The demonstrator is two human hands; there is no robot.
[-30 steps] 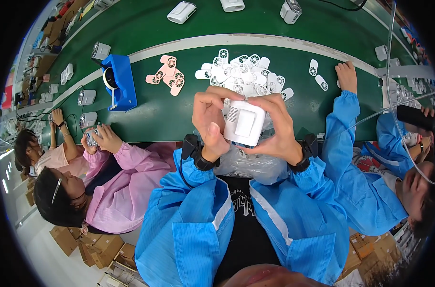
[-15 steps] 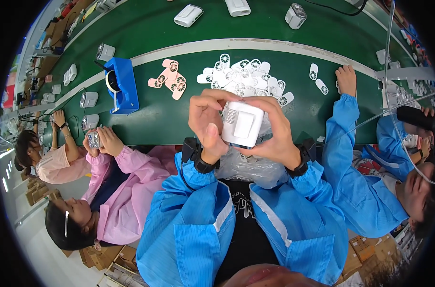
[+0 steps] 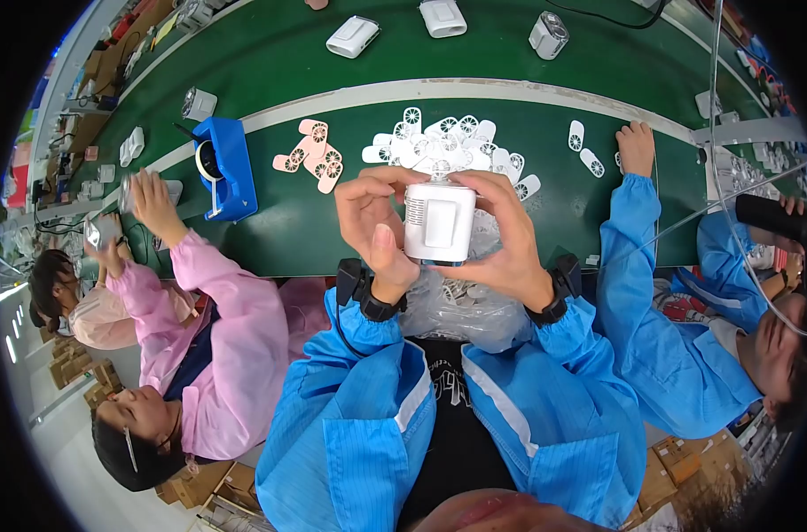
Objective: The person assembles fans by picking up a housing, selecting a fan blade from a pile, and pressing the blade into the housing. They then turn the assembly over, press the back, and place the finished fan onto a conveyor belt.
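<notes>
Housing, white (image 3: 440, 220), smooth, rounded corners, raised oblong panel on its face and a column of slits at the left edge; held up in both hands on the wearer's side of the white-plate pile (image 3: 457, 146), the reference point for all places below. Left hand (image 3: 372, 226): fingers curled, gripping the housing along its left side and upper corner. Right hand (image 3: 505, 235): gripping the right side, fingers at the top corner, thumb beneath the lower edge. Writing: pale print on the black shirt (image 3: 439, 443), nearer the wearer than the pile, partly covered by the blue jacket (image 3: 359, 461). Containers: clear plastic bag (image 3: 488, 319), crumpled, wearer's side of the pile and lower than the housing; pale pieces show through the film, exact kind cannot be told. Blue tape dispenser (image 3: 238, 168), well left of the pile, carries a tape roll (image 3: 208, 160). Pink plates (image 3: 319, 155), overlapping, lie between dispenser and pile; like the white ones, they bear spoked round openings. Two white plates (image 3: 591, 163) sit apart to the right of the pile, near a co-worker's hand (image 3: 635, 148) resting on the green table (image 3: 554, 230). Beyond the pile, past a pale divider strip (image 3: 421, 90), three white units (image 3: 354, 37) lie spaced out.
</notes>
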